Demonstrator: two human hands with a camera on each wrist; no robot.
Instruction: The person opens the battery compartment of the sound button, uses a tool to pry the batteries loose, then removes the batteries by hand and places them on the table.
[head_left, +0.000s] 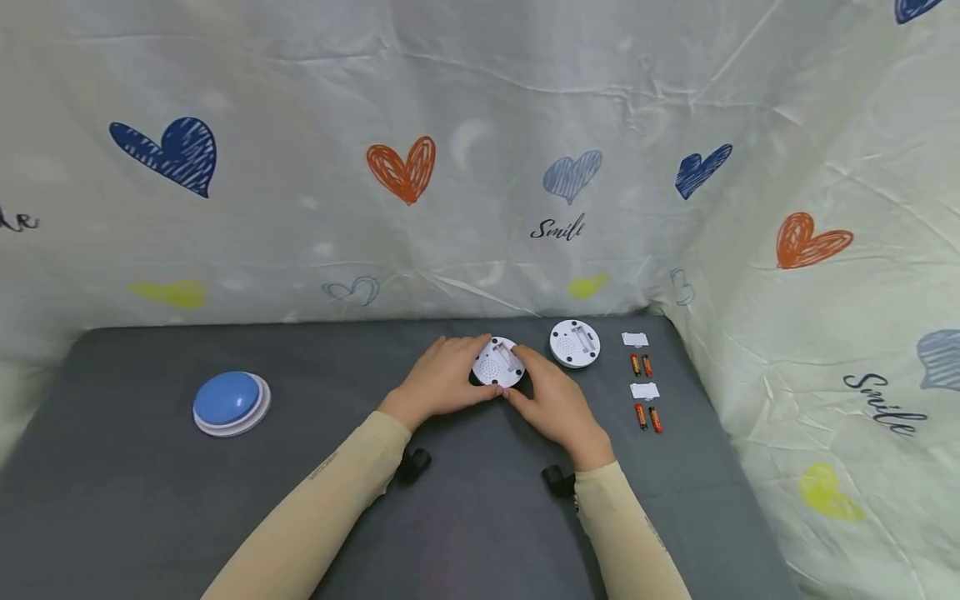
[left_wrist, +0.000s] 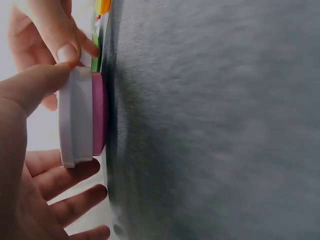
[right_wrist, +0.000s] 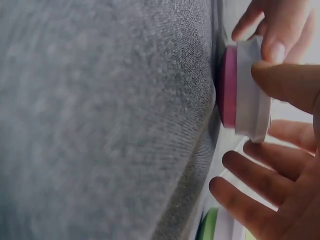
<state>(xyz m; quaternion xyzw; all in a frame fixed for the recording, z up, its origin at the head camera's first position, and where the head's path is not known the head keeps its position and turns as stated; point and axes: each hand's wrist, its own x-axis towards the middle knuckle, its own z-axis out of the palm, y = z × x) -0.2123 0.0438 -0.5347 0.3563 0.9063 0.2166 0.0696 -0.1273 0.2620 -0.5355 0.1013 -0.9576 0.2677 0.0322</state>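
Just beyond the pink button (head_left: 496, 365), far edge of bench (head_left: 150, 500); wide gap leftward to blue button (head_left: 227, 398); white disc (head_left: 573, 345) near, rightward. Pink button, coloured side down, sits between left hand (head_left: 442, 379) and right hand (head_left: 553, 402), each gripping its rim.

Pale, creased cloth (head_left: 480, 83) hangs behind and to the right of the dark grey worktop (head_left: 480, 517). Blue, orange and yellow hearts (head_left: 186, 154) and "Smile" lettering (head_left: 557, 227) decorate it.
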